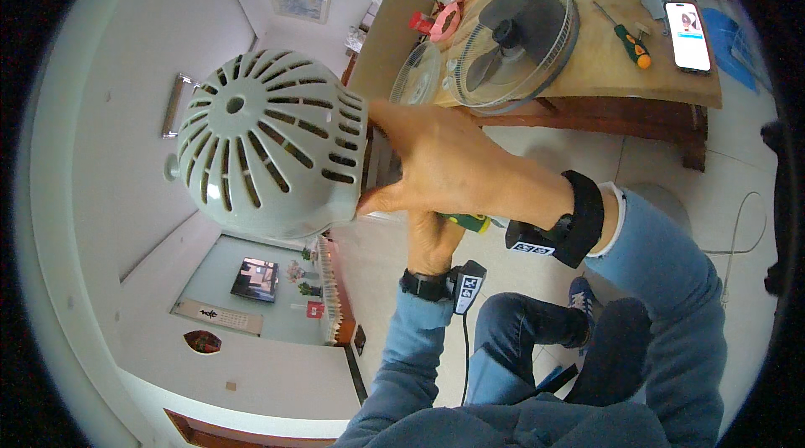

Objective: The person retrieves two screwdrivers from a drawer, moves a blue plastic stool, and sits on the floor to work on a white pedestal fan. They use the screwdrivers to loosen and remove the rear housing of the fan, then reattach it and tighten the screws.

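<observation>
right hand [442,158] holds vented housing [272,146] by edge | left hand [433,244] grip hidden, can't tell | slipping fingers could drop it

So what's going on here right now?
Someone has their right hand at the rim of a pale grey slotted fan motor housing. Their left hand is partly hidden behind the right, near a green-and-yellow handle, so its grip is unclear. The fan blades lie within a wire guard on the wooden table, with a screwdriver and a lit smartphone nearby.
</observation>
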`<state>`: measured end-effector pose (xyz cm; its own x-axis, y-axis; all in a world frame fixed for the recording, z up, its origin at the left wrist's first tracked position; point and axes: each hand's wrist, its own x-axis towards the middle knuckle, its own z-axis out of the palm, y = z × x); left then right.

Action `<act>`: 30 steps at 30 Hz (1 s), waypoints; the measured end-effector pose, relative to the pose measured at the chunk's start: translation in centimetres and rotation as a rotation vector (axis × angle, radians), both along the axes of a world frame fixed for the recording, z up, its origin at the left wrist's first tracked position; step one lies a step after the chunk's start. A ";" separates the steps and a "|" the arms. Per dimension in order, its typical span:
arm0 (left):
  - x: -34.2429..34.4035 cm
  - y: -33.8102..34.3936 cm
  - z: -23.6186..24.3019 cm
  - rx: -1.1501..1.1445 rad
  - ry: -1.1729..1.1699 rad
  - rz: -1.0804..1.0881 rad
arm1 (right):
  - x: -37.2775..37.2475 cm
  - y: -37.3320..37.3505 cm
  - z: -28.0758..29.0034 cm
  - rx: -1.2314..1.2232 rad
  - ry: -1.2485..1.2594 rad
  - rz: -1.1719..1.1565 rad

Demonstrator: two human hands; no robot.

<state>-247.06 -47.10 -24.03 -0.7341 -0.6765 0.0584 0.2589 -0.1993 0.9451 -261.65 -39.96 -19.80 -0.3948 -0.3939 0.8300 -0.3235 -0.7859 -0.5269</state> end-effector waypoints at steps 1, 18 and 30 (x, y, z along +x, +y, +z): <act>0.5 0.0 0.0 -0.095 -0.034 0.118 | -0.1 0.0 0.0 0.014 0.007 0.005; 8.4 -2.9 10.4 -0.801 0.084 0.703 | 0.0 0.1 0.5 0.021 0.041 0.216; 9.9 -2.3 13.6 -0.958 -0.243 0.253 | -1.5 2.5 0.5 -0.139 0.003 0.409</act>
